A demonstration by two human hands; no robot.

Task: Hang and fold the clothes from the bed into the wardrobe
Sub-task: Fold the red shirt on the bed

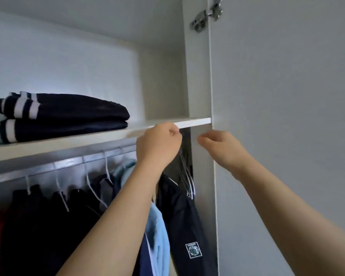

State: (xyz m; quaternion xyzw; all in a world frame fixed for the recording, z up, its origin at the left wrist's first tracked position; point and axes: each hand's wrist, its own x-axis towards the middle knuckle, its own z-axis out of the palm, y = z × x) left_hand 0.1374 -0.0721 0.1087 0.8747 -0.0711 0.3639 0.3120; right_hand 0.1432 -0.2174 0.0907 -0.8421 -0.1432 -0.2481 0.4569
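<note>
Under the shelf (195,122), empty hangers (188,177) flank a jacket (179,212).

Shelf (195,122): white board inside the wardrobe.
On it: folded navy striped clothes (64,114), stacked toward its left end.

Folded garment (64,114) is showing navy with white stripes. Shelf (195,121) is presenting white. Hangers (106,168) are showing white. Hoodie (157,236) is showing light blue. Jacket (183,216) is showing dark navy and is bearing a white-and-green square badge.
</note>
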